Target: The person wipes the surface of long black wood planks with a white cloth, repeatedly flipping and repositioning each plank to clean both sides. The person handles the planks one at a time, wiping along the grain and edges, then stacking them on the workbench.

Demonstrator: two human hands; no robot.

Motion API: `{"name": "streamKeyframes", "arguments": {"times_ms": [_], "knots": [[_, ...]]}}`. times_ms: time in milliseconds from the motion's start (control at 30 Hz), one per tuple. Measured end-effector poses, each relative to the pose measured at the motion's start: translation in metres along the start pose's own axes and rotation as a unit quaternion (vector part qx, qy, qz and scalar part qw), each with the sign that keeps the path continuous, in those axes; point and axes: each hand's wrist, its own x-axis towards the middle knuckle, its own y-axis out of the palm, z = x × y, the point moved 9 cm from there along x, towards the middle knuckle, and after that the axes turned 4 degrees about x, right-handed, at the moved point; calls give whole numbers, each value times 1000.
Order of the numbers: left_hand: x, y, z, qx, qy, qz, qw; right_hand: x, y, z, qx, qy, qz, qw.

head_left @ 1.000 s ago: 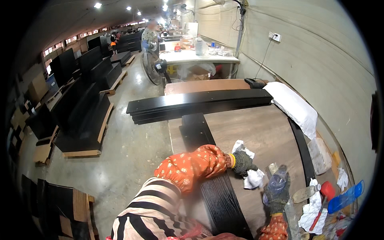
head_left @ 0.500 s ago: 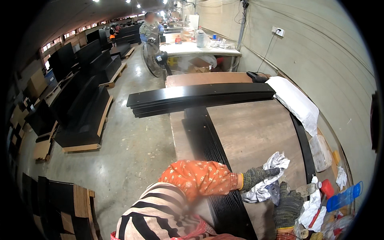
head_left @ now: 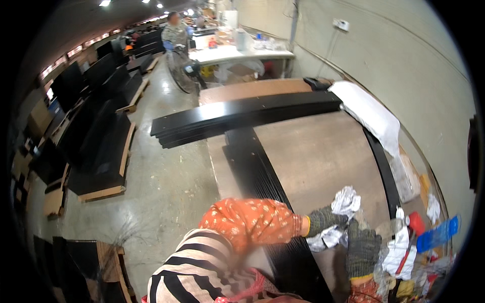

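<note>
My left hand point(head_left: 323, 222), in a grey knit glove, is closed on a crumpled white rag point(head_left: 346, 202), whose folds show above and below the fingers. Just right of it, my right hand point(head_left: 362, 250), in the same kind of glove, has its fingers curled toward the rag; what they hold is hidden and blurred. Both are over the brown work surface point(head_left: 318, 161). Left of the rag a long black board point(head_left: 262, 177) runs away from me, passing under my left forearm. A clear bottle point(head_left: 388, 228) lies beside my right hand.
Stacked black boards point(head_left: 242, 108) lie across the far end. At right are white wrapping point(head_left: 366, 108), a blue bottle point(head_left: 437, 234), a red container point(head_left: 416, 223) and loose rags. A fan point(head_left: 179, 70) and a person point(head_left: 174, 38) are farther off; black panels on pallets point(head_left: 101, 156) stand left.
The whole view has shifted slightly. My hands have come closer together at the rag, which is bunched differently, its upper part balled above my left fingers.
</note>
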Motion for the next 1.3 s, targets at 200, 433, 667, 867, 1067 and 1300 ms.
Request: {"name": "streamKeyframes", "arguments": {"times_ms": [200,433,667,867,1067,1300], "knots": [[-8,-3,38,-396,-171,10,902,13,-23,-9,128,66,63,988],[-20,11,-9,-580,-181,91,789,-17,-4,-66,321,218,-67,919],[-16,-9,-19,-542,-146,29,827,-68,49,-108,507,313,-169,785],[-46,-96,-113,51,110,-151,981,-107,48,-98,553,324,-98,762],[-133,-22,-138,516,273,-107,805,-129,-57,-5,507,225,-10,832],[-161,3,-44,511,206,57,833,-111,-63,69,447,79,42,890]]}}
